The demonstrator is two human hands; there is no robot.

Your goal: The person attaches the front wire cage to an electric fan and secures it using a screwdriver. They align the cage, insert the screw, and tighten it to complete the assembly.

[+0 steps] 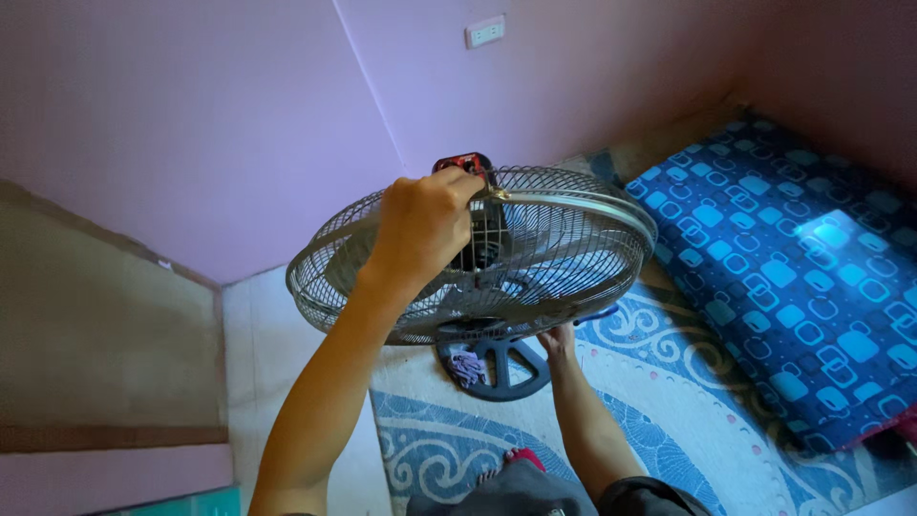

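Observation:
A standing fan with a round wire cage fills the middle of the head view, tilted so the cage faces up. My left hand is closed over the top rear of the cage, beside the black and red motor housing. Reaching under the cage, my right hand touches its lower rim, fingers partly hidden. The fan's black round base stands on the rug below, with a small purple cloth on it.
A blue and white patterned rug covers the floor. A blue mattress with square patterns lies at the right. Pink walls meet in a corner behind the fan, with a white socket high up. My foot shows near the bottom.

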